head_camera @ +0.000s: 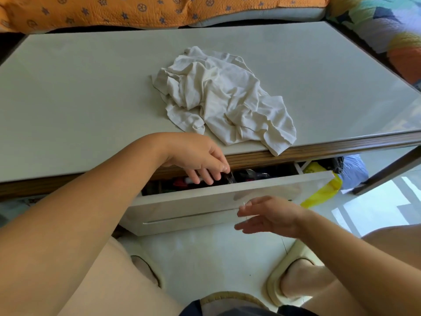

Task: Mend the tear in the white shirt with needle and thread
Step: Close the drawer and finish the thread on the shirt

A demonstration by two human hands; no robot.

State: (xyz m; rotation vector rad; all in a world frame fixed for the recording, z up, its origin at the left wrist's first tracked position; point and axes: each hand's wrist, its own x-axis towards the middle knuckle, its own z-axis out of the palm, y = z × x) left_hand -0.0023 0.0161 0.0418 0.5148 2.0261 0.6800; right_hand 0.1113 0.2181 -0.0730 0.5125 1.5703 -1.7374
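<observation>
From my seat I count two hands, one shirt, one drawer, one needle and two slippers. Farthest left, the left hand reaches over the table edge into the open drawer. Its thumb and forefinger are pressed together just above a small glinting thing, and the other three fingers hang loosely. I cannot tell whether that thing is actually held, or what it is. The drawer's contents are dark and jumbled, so I cannot count them.

The single white shirt lies crumpled on the tabletop, near the front edge, with one corner drooping over the rim above the drawer. Neither hand touches it.

To the right, in front of the drawer face, the right hand pinches one needle upright between thumb and forefinger, the remaining fingers spread. One fine thread trails down from it toward the floor.

Below, one slipper sits on the left and one slipper on the right. One yellow bag lies past the drawer's right end.
</observation>
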